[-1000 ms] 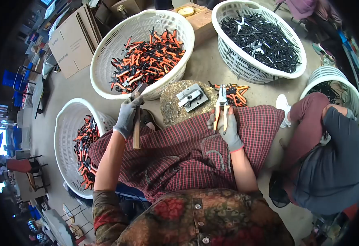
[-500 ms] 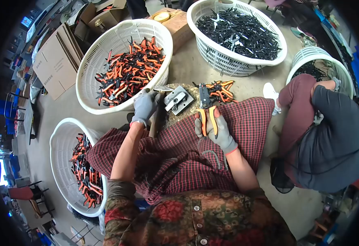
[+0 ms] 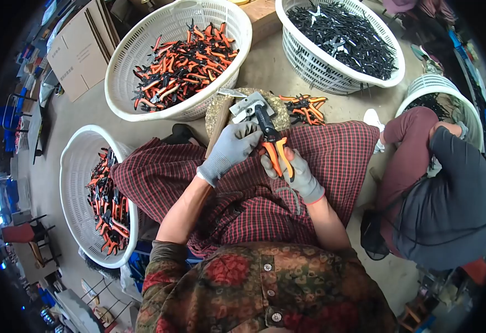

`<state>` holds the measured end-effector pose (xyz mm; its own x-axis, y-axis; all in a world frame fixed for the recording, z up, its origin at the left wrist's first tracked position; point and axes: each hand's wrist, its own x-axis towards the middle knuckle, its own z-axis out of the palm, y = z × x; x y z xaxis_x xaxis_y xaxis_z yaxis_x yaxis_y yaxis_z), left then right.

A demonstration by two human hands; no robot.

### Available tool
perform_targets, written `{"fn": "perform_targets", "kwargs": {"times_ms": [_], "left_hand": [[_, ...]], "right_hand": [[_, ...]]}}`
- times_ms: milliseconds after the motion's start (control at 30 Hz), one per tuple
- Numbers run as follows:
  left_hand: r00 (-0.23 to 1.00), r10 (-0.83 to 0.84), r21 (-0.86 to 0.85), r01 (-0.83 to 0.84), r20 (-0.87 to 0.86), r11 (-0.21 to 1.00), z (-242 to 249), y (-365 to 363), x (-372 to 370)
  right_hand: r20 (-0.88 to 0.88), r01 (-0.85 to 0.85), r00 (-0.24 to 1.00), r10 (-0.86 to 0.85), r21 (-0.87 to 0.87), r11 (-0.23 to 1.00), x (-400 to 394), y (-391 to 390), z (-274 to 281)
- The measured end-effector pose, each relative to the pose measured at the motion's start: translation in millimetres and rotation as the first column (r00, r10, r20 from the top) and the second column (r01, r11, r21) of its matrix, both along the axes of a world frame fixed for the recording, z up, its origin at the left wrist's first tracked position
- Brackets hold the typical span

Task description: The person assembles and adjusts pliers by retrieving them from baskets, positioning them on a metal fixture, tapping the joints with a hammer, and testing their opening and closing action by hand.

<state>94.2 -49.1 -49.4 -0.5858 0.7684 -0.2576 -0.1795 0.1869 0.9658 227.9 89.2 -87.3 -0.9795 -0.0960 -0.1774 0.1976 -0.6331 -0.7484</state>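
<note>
A pair of pliers (image 3: pixel 270 133) with black jaws and orange-and-black handles points up and away from me, its tip over the metal block. My right hand (image 3: pixel 301 176), in a grey glove, is wrapped around the handles. My left hand (image 3: pixel 234 149), gloved too, has its fingers curled together against the side of the pliers near the joint. The metal block (image 3: pixel 248 107) rests on a round, speckled stump (image 3: pixel 215 116). Beside it lies a hammer (image 3: pixel 218 123), head toward the far side, its wooden handle partly hidden behind my left hand.
Several orange-handled pliers (image 3: pixel 308 109) lie on the stump's right. White baskets of pliers stand at far left (image 3: pixel 115 83) and near left (image 3: pixel 68 183). Another basket (image 3: pixel 309 69) holds black parts. A person (image 3: pixel 442 188) sits at my right. Cardboard (image 3: pixel 79 53) leans at the back left.
My left hand has left the hammer and come right to the pliers. The pliers have tilted, their jaws now nearer the metal block. The view has shifted slightly.
</note>
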Motion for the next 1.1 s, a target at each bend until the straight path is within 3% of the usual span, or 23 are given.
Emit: {"fn": "perform_targets", "kwargs": {"times_ms": [67,133,167,267,300,333,367,400,500,600,700,800,867,933,1000,1100], "left_hand": [[0.996,0.007,0.031,-0.01,0.089,0.999,-15,-4,-1],[0.977,0.05,-0.003,-0.051,0.21,0.999,5,-4,3],[0.979,0.073,-0.044,-0.066,0.19,0.997,-3,-6,-2],[0.918,0.241,-0.095,-0.284,-0.315,0.954,-57,-19,-35],[0.6,0.125,-0.162,-0.401,-0.79,0.902,-43,-22,-38],[0.497,-0.035,-0.309,-0.482,-0.867,0.82,-48,-29,-43],[0.488,-0.176,-0.433,-0.484,-0.855,0.761,-53,-32,-44],[0.477,-0.311,-0.542,-0.489,-0.822,0.683,-54,-32,-45],[0.617,-0.433,-0.737,-0.403,-0.657,0.542,-72,-30,-51],[0.62,-0.336,-0.654,-0.399,-0.709,0.643,-88,-38,-62],[0.586,-0.118,-0.475,-0.504,-0.802,0.722,-102,-45,-67],[0.644,0.098,-0.282,-0.461,-0.759,0.841,-112,-49,-74],[0.849,0.285,-0.211,-0.409,-0.445,0.888,-108,-52,-72],[0.918,0.386,-0.173,-0.395,-0.088,0.902,-80,-50,-65],[0.904,0.427,-0.2,-0.42,-0.01,0.885,-39,-42,-52],[0.936,0.332,-0.005,-0.334,0.114,0.943,-14,-42,-28]], "right_hand": [[-0.014,-0.008,1.0,0.007,-0.05,0.999,0,-3,-4],[-0.071,-0.025,0.997,0.014,-0.156,0.987,-4,-5,-6],[-0.071,-0.022,0.997,0.01,-0.171,0.985,-6,-5,-7],[0.045,0.056,0.997,-0.067,0.211,0.976,-17,8,-12],[0.077,0.114,0.982,-0.17,0.474,0.873,-24,12,-3],[0.038,0.054,0.979,-0.2,0.9,0.432,-35,20,-6],[-0.096,0.122,0.974,-0.207,0.985,0.118,-40,22,-8],[-0.226,0.189,0.96,-0.166,0.959,-0.21,-45,23,-8],[-0.094,0.063,0.995,-0.045,0.886,-0.459,-64,28,-5],[-0.112,0.128,0.992,0.061,0.853,-0.506,-72,31,-16],[-0.11,0.143,0.99,0.094,0.825,-0.547,-76,33,-25],[-0.071,0.12,0.991,0.112,0.84,-0.53,-79,38,-26],[-0.063,0.122,0.99,0.129,0.842,-0.525,-80,42,-29],[-0.045,0.115,0.989,0.144,0.846,-0.521,-79,45,-31],[-0.024,0.106,0.986,0.162,0.849,-0.518,-81,47,-28],[-0.074,0.165,0.977,0.198,0.852,-0.496,-81,53,-34]]}}
